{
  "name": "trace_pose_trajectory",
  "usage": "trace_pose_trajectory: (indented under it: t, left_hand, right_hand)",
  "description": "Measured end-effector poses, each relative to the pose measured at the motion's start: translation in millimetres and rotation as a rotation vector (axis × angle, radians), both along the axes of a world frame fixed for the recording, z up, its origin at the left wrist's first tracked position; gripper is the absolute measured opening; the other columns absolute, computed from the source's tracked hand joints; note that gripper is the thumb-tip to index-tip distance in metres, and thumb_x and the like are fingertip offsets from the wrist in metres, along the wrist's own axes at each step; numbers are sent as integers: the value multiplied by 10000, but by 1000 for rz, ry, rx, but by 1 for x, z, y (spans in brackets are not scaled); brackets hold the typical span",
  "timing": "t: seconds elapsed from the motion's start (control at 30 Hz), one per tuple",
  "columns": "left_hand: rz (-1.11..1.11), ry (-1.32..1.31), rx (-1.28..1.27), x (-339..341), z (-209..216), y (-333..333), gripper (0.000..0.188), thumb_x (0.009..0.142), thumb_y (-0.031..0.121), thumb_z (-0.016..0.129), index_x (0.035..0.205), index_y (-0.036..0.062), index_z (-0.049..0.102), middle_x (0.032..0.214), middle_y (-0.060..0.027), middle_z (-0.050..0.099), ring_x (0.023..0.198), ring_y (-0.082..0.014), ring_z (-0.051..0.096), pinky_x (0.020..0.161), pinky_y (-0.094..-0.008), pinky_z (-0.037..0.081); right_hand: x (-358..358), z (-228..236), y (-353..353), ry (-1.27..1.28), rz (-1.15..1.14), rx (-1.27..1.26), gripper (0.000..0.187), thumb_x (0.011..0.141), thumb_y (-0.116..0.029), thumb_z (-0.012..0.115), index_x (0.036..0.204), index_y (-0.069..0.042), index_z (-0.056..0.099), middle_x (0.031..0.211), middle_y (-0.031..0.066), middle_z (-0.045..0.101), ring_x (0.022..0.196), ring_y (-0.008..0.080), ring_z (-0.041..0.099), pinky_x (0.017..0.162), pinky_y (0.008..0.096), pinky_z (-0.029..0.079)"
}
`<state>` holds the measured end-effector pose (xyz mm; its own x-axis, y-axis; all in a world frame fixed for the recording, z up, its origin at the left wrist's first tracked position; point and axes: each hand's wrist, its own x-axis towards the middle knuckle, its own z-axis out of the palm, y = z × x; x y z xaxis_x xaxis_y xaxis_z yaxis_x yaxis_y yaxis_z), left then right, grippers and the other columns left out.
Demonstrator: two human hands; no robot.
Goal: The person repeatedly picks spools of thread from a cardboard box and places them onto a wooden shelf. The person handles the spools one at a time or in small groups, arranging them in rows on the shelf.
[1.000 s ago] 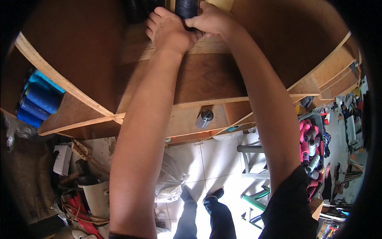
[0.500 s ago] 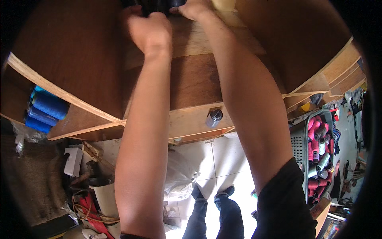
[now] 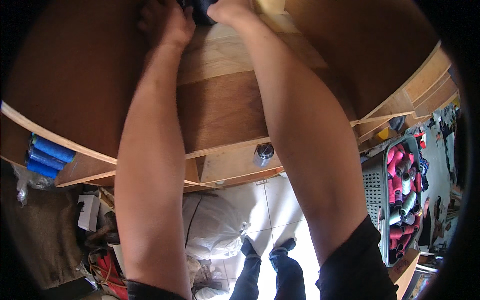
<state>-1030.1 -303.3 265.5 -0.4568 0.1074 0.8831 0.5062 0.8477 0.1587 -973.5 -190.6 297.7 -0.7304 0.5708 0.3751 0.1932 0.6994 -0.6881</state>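
Note:
At the top edge, both of my hands reach deep into a wooden shelf compartment (image 3: pixel 220 100). My left hand (image 3: pixel 169 22) is near the left panel, with its thumb and fingers apart and partly in shadow. A dark rounded object (image 3: pixel 202 12), perhaps a thread spool, stands between the hands; the picture's edge cuts it off. My right hand (image 3: pixel 231 10) presses its thumb against the right side of that object, while its other fingers are out of sight. Beside the right hand sits a pale yellow thing (image 3: pixel 270 6), also cut off.
Blue thread spools (image 3: pixel 50 155) lie in the left compartment. A dark-topped spool (image 3: pixel 263 154) stands on a lower shelf. To the right, a grey basket (image 3: pixel 377 182) holds pink and pale spools. A white plastic bag (image 3: pixel 215 227) and a white box (image 3: pixel 89 212) are below.
My left hand has moved left and farther in, away from the dark objects, and its fingers have spread. My right hand has shifted slightly left, beside the dark object.

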Motion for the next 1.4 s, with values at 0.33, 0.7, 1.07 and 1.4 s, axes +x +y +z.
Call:
trace_pose_trajectory:
  t: [0.33, 0.7, 1.07, 1.4]
  left_hand:
    - [-241, 131, 348, -3, 14, -1, 785, 935, 366, 643, 1483, -89, 313, 1435, -384, 435, 1366, -500, 414, 1172, -494, 297]
    - [-631, 341, 794, 9, 47, -7, 799, 983, 435, 600, 1503, -101, 316, 1573, -275, 352, 1464, -373, 318, 1223, -406, 188]
    - [-276, 536, 597, -12, 33, -17, 851, 996, 418, 578, 1534, -120, 198, 1618, -298, 229, 1521, -389, 186, 1249, -394, 93]
    - [-430, 215, 497, 15, 24, -4, 759, 979, 419, 616, 1441, -118, 342, 1398, -350, 474, 1328, -436, 470, 1132, -438, 348]
  right_hand:
    - [-21, -16, 15, -62, -25, 88, 355, 728, -197, 735, 1023, 1, 752, 1132, 265, 705, 1136, 347, 676, 977, 397, 535]
    - [4, 3, 2, -134, 136, 187, 372, 800, -108, 681, 1147, 25, 708, 1241, 258, 671, 1225, 352, 628, 1024, 403, 504]
    - [-23, -22, -22, -35, 147, 121, 245, 948, -58, 575, 1138, -6, 722, 1219, 221, 691, 1193, 341, 650, 1010, 418, 532]
    - [-20, -23, -8, -64, 137, 119, 312, 929, -81, 577, 1219, -1, 658, 1313, 255, 625, 1271, 369, 587, 1037, 448, 502]
